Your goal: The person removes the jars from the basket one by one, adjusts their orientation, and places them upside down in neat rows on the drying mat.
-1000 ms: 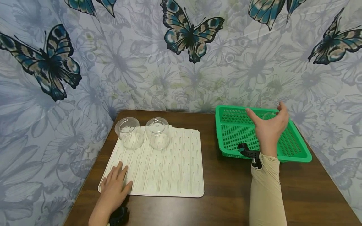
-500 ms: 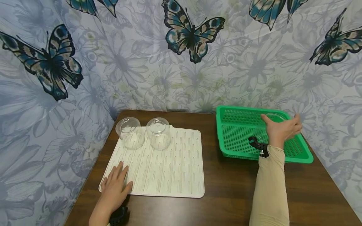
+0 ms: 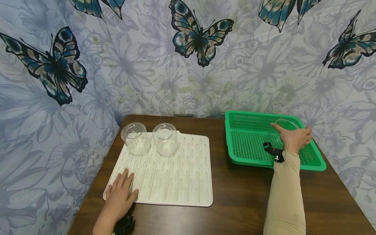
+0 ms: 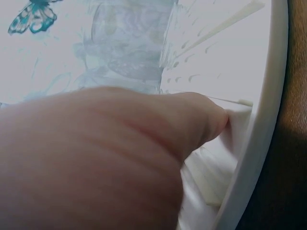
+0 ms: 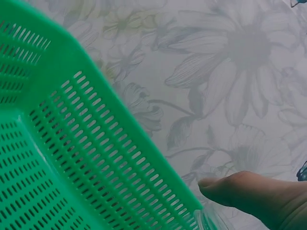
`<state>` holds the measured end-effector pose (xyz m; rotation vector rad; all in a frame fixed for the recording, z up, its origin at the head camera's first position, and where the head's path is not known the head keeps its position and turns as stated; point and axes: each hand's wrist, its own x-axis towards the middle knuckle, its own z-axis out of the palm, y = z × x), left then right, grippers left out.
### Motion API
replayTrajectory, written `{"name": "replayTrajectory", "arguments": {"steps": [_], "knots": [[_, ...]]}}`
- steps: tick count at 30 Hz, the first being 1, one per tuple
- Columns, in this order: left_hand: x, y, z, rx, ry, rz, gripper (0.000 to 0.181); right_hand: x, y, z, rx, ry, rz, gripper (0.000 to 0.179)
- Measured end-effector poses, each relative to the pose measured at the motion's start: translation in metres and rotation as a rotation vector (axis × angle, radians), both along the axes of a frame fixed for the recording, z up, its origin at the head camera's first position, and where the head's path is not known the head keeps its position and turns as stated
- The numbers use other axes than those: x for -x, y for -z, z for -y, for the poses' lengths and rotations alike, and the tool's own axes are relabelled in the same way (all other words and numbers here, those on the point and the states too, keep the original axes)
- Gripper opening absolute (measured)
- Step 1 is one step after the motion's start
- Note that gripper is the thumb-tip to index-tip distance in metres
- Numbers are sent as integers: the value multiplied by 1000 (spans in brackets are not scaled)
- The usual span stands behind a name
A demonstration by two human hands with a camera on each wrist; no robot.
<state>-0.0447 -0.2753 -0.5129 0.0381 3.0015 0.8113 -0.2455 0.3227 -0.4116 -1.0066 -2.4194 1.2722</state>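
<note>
My left hand [image 3: 118, 197] lies spread on the front left corner of the white ridged drying mat [image 3: 188, 176]. In the left wrist view its thumb [image 4: 201, 117] rests on the mat near the raised edge. Over at the right, my right hand [image 3: 296, 138] is inside the green basket [image 3: 243, 143], its thumb and fingers around a clear cup [image 3: 287, 120] whose rim shows beyond the hand. Only a sliver of that clear cup [image 5: 211, 221] appears in the right wrist view, below the thumb [image 5: 235, 189].
Two clear cups, a left one [image 3: 136, 143] and a right one [image 3: 165, 143], stand side by side on the mat's back left. A brown wooden table [image 3: 229, 199] bears everything. Behind it hangs a butterfly-printed cloth [image 3: 202, 85].
My right hand has moved right and down into the basket, and its spread fingers have closed around the clear cup there. The left hand stays in place on the mat.
</note>
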Motion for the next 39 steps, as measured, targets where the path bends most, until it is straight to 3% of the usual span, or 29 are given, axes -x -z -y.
{"name": "replayTrajectory", "arguments": {"steps": [7,18,33,39], "knots": [[-1,1,0,-9,-3,-10,67,5,4,-5,-69,-60,88,132],[-4,1,0,-13,-7,-34,66,4,9,-10,7,-92,84,126],[-4,1,-1,-8,-9,-43,65,3,11,-20,46,-139,174,127],[-3,7,0,-17,-8,-96,65,3,10,-18,25,-123,167,122]]}}
